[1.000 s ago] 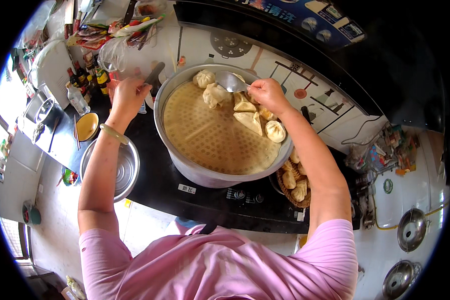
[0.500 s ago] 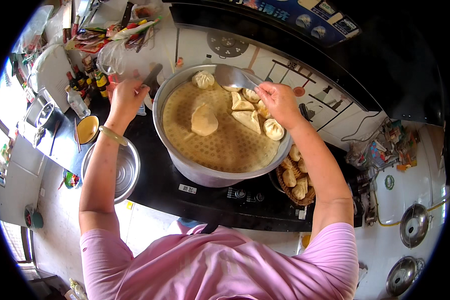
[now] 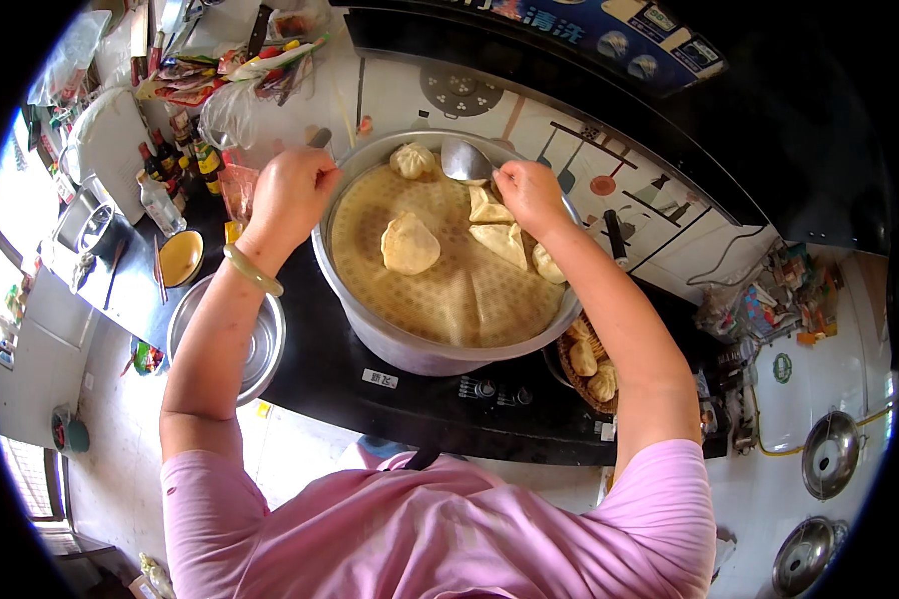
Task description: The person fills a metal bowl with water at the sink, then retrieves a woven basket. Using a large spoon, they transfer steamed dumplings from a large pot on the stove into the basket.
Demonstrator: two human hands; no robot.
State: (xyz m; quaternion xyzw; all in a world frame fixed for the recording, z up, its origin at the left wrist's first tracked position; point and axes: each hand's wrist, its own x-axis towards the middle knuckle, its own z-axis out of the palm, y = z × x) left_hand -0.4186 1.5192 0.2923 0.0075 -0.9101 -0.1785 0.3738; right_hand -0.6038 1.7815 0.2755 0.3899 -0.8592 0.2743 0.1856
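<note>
Large steamer pan [image 3: 370,329] sits mid-bench, lined with perforated cloth [image 3: 449,290]; one bun [image 3: 411,244] lies at centre, another [image 3: 412,159] at far rim. Right hand [image 3: 529,195] closed on a metal spoon [image 3: 465,160], handle hidden. Left hand [image 3: 288,195] grips the left rim. Right forearm half-covers a basket of buns [image 3: 591,371]. Empty steel bowl [image 3: 260,344] near left.

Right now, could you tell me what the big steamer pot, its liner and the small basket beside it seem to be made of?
The big steamer pot looks like dull grey metal, probably aluminium or steel, with a soft sheen on its wall. Its liner seems to be a thin damp cloth, tan, creased, with holes showing through. The small basket appears woven from brown cane or bamboo strips, matt.
</note>
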